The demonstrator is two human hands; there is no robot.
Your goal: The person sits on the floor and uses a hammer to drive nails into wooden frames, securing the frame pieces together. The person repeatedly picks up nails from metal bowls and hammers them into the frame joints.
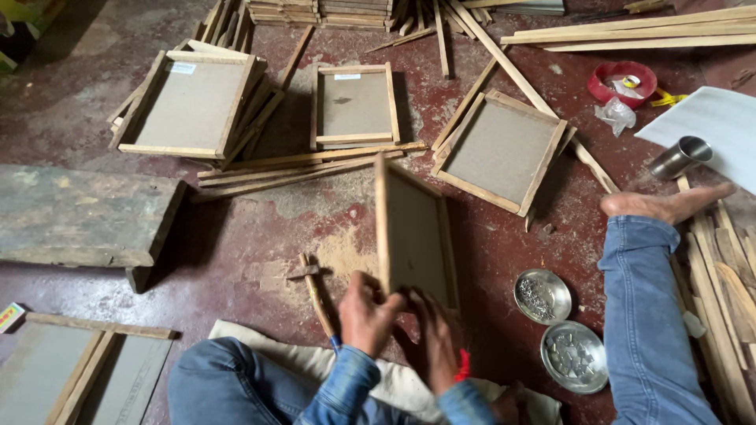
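The person sits on the red floor [260,236] and holds a wooden-framed board [413,232] upright on its edge, just in front of their knees. The left hand [368,313] has its grip clenched on the lower left corner of the frame; the right hand [437,338] grasps the bottom edge from behind, fingers wrapped under it.

The frame stands tall and narrow with both hands low on it, so its top can tip sideways or forward if either grip loosens. If it falls right, it is likely to strike the two small metal dishes [543,297], one with thin nails and one with larger bits [575,356], and scatter them over the floor. The person's bare foot [669,205] lies near those dishes and near loose wooden slats [724,283], so spilled nails would be a hazard to it.

A hammer [315,287] lies just beside the left hand, on a patch of sawdust; a sweeping forearm could knock it. The thin frame strips look lightly joined, so twisting at one corner may rack the frame or loosen the grey panel. Other finished frames [189,102] lie flat well apart, near a steel cup [681,157].
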